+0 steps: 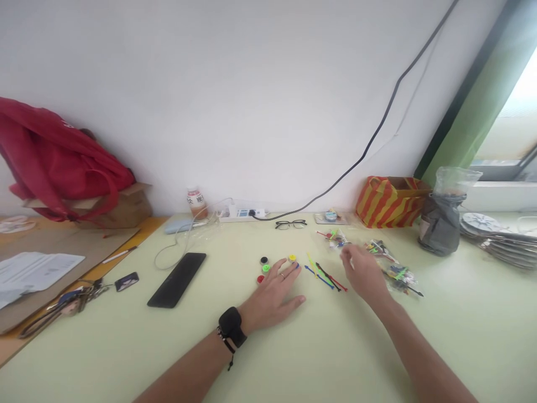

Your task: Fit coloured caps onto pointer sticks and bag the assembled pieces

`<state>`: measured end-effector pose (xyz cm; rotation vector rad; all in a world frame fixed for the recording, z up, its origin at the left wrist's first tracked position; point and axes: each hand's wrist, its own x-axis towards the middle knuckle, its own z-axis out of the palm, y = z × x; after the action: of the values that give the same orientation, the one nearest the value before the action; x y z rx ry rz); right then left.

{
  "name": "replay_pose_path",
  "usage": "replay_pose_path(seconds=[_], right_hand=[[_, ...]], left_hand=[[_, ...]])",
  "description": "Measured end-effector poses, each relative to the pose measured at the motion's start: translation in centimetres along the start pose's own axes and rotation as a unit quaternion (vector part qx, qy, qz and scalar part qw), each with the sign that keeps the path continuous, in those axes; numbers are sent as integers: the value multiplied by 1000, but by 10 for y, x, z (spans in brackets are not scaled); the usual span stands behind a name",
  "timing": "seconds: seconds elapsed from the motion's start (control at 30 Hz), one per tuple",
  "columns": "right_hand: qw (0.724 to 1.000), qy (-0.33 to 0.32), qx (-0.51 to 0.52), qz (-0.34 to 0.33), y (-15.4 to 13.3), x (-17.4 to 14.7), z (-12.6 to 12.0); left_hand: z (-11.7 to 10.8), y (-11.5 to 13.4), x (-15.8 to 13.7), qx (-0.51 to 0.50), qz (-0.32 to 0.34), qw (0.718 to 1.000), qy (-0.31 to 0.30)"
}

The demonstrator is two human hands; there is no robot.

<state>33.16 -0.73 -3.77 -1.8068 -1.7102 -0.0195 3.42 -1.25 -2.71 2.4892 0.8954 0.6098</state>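
My left hand (272,299) lies palm down on the table with its fingers spread. Its fingertips rest among small round pieces: a yellow one (292,258), a blue one (297,265) partly under a finger, a green one (265,268), a black one (264,260) and a red one (260,278). Right of it lie thin plastic arrows, among them a blue arrow (319,276) and a red arrow (335,281). My right hand (364,274) is above the table beside the arrows, fingers curled together; anything between them is hidden. Behind it lies a clear bag of small parts (335,239).
More parts bags (400,275) lie right of my right hand. Eyeglasses (291,224) and a power strip (243,215) sit at the back. A black phone-like slab (177,280) lies left. A striped bag (388,202) and grey wrapped bag (440,224) stand back right.
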Motion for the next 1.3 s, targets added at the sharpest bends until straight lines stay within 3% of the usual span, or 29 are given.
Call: replay_pose_path(seconds=[0.1,0.23,0.37,0.43,0.53,0.7,0.83,1.1,1.3], right_hand=[[997,-69,-28,14,11,-3,11],[998,-57,-40,8,11,-3,11],[994,-40,17,-96,-5,-6,12],[984,-85,54,-148,-15,-9,16],[975,-130,63,-166,-27,-15,21],[975,-134,79,-159,-36,-19,14],[980,-145,74,-111,-38,-19,4],[985,-141,73,-60,-32,-16,0],[981,-114,158,-26,-31,-15,0]], left_hand=[[-2,1,0,-6,5,999,32],[-2,0,-1,-37,-8,998,45],[3,-4,0,-50,-16,996,70],[4,-5,1,-59,-15,996,72],[2,-3,1,-64,-35,995,68],[2,2,1,-92,-42,992,81],[4,0,3,-130,-35,987,87],[7,-3,5,-216,-90,969,84],[7,-8,7,-308,-134,940,57]])
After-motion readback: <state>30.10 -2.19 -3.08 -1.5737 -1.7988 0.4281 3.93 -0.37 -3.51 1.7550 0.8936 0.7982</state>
